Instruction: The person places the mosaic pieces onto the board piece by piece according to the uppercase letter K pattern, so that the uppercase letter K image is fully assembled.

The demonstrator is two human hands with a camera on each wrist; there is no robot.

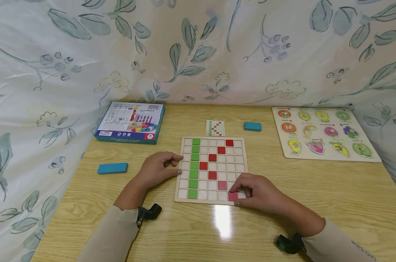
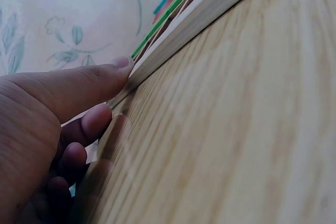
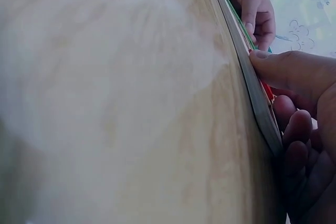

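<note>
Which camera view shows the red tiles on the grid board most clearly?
The head view: the red tiles lie in a visible bent line on the grid board. Both wrist views see the board edge-on, with only thin red slivers.

I see a wood-grain table carrying a grid board at centre, a small pattern card just behind it, and two blue blocks. A boxed toy set lies rear left and a fruit puzzle rear right.
</note>
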